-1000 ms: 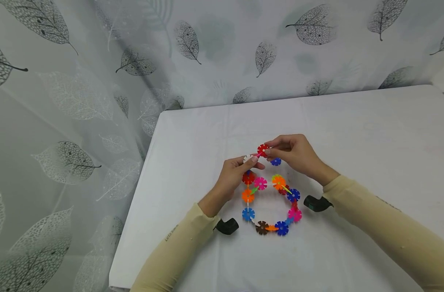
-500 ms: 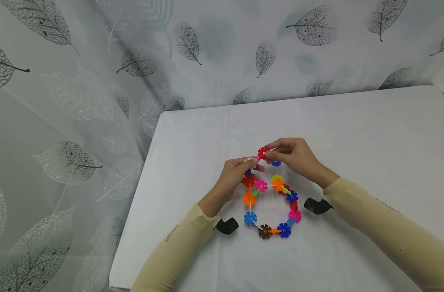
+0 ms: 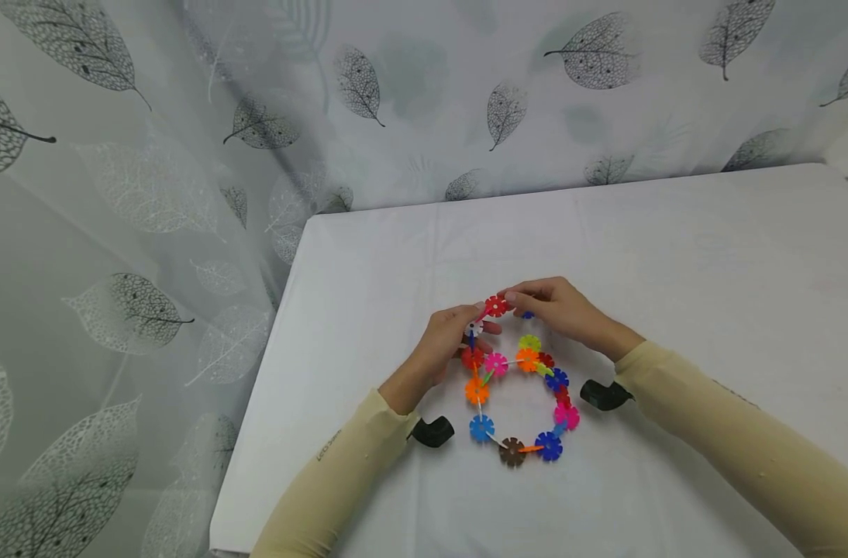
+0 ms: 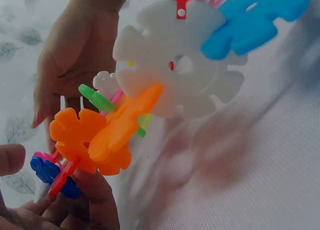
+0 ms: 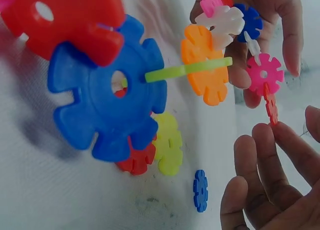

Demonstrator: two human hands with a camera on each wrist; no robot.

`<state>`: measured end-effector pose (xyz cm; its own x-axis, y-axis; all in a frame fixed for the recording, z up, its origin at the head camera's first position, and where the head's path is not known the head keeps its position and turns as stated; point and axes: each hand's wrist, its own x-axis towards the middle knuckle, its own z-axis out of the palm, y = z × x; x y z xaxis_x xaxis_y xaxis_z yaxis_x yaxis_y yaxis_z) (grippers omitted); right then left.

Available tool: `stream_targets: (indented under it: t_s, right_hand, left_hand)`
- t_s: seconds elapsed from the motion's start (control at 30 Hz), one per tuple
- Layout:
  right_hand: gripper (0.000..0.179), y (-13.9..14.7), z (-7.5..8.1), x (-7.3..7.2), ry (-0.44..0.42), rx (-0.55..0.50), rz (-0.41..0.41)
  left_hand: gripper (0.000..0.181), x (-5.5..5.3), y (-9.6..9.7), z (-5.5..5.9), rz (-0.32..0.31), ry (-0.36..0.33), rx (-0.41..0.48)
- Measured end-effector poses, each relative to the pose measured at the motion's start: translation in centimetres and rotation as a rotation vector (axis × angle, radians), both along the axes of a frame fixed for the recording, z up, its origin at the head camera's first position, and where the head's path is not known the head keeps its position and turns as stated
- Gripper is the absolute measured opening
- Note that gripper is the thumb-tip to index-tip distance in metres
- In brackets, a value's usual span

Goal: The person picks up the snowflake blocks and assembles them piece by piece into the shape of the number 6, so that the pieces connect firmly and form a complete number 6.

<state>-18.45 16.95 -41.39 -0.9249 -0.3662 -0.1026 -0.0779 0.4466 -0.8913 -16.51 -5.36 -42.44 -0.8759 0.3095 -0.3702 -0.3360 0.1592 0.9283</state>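
Note:
A chain of notched, flower-shaped plastic discs [image 3: 477,390] in many colours forms a rough loop on the table. From its far left an end strand rises, with a white disc [image 3: 474,328], a pink one [image 5: 265,74] and, at its tip, a red disc [image 3: 496,306]. My left hand [image 3: 443,337] holds this strand, thumb at the pink disc and fingers behind. My right hand [image 3: 560,310] is at the strand's tip; in the right wrist view an index fingertip touches the red disc's edge, with the thumb apart from it. A loose blue disc [image 5: 200,191] lies below my right fingers.
A yellow disc [image 3: 529,342] shows behind the loop's orange disc [image 3: 527,359]. The white-covered table [image 3: 682,263] reaches back to a leaf-patterned curtain [image 3: 424,101]. A black wrist camera [image 3: 433,432] sits under the left wrist, another [image 3: 605,394] under the right.
Both hands have come down towards me with the strand, and the loop has shifted nearer too. The white disc and the red disc, partly covered by thumbs before, now show more fully.

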Motion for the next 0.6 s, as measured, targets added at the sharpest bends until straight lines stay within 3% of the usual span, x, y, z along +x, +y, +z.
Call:
stream_targets:
  t_s: [0.2,0.47,0.6]
  right_hand:
    - [0.044,0.3,-0.1,-0.5,0.033,0.023,-0.008]
    - [0.050,1.4,0.0,-1.2,0.067,-0.049,-0.254]
    - [0.052,2.1,-0.1,-1.7,0.071,-0.088,-0.328]
  left_hand:
    - [0.041,-0.4,0.2,-0.4,0.023,-0.013,0.004]
    - [0.036,-0.7,0.4,-0.5,0.044,-0.022,-0.014]
    - [0.035,-0.8,0.5,-0.5,0.046,-0.026,-0.014]
